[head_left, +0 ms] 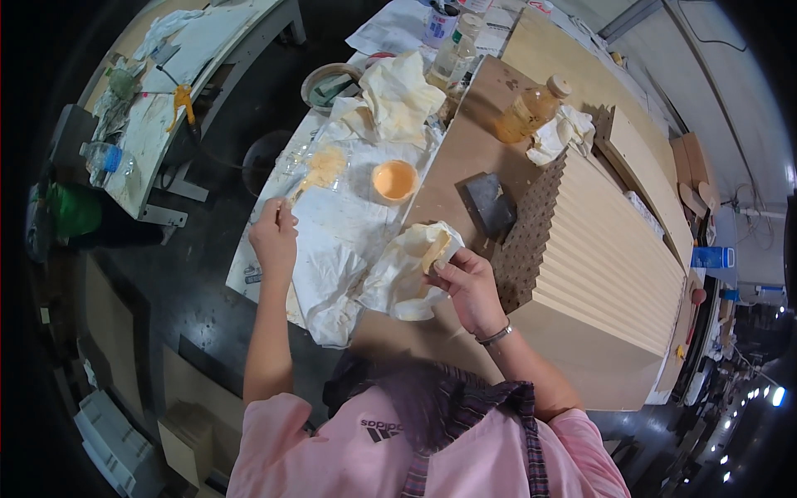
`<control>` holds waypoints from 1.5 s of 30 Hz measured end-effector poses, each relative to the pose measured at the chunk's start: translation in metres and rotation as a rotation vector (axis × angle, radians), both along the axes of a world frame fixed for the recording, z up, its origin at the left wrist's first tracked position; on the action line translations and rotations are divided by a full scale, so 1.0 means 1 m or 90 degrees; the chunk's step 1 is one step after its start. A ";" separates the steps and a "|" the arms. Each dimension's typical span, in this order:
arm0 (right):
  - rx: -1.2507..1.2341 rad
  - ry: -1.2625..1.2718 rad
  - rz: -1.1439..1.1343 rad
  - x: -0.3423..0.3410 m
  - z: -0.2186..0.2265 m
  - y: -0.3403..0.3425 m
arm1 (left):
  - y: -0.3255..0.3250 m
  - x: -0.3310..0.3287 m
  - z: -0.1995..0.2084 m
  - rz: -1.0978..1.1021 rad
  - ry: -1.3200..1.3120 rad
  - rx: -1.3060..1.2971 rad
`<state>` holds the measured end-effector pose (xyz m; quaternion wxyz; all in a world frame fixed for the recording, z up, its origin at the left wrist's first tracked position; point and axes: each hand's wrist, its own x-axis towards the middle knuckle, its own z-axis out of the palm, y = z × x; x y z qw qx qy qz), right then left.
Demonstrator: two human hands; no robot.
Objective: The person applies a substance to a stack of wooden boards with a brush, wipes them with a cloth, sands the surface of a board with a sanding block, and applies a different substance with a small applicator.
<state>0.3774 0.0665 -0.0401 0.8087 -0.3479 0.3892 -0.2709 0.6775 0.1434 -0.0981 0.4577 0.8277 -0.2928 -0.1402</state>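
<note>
My left hand is closed on the end of a thin tool, perhaps a spatula, whose far part lies by a smear of cream-coloured paste on a clear plastic sheet. With its thumb and fingers my right hand pinches a small tan flat piece. A crumpled, stained white cloth lies just behind and left of that piece; I cannot tell whether the fingers grip it too. Between and beyond the hands stands an orange tub with orange residue inside.
A dark block sits on the brown board, left of a stack of ribbed cream panels. Behind are a bottle of amber liquid, clear bottles, a round bowl and crumpled paper. Another bench stands left.
</note>
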 end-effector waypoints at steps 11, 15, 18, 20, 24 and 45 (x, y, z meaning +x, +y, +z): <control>0.037 -0.002 -0.050 0.008 0.012 -0.004 | -0.076 -0.040 0.048 -0.303 -0.195 -0.153; 0.045 -0.014 -0.053 -0.001 0.010 -0.007 | -0.100 -0.043 0.027 -0.357 -0.363 -0.116; 0.060 -0.034 -0.061 -0.004 0.011 -0.006 | -0.106 -0.038 0.021 -0.376 -0.474 -0.097; 0.057 -0.035 -0.057 -0.009 0.007 -0.007 | -0.110 -0.045 0.026 -0.409 -0.455 -0.065; 0.052 -0.024 -0.047 -0.012 0.005 -0.009 | -0.110 -0.048 0.040 -0.433 -0.360 0.001; 0.105 -0.029 -0.101 0.024 0.005 -0.042 | -0.093 -0.038 0.039 -0.301 -0.121 0.020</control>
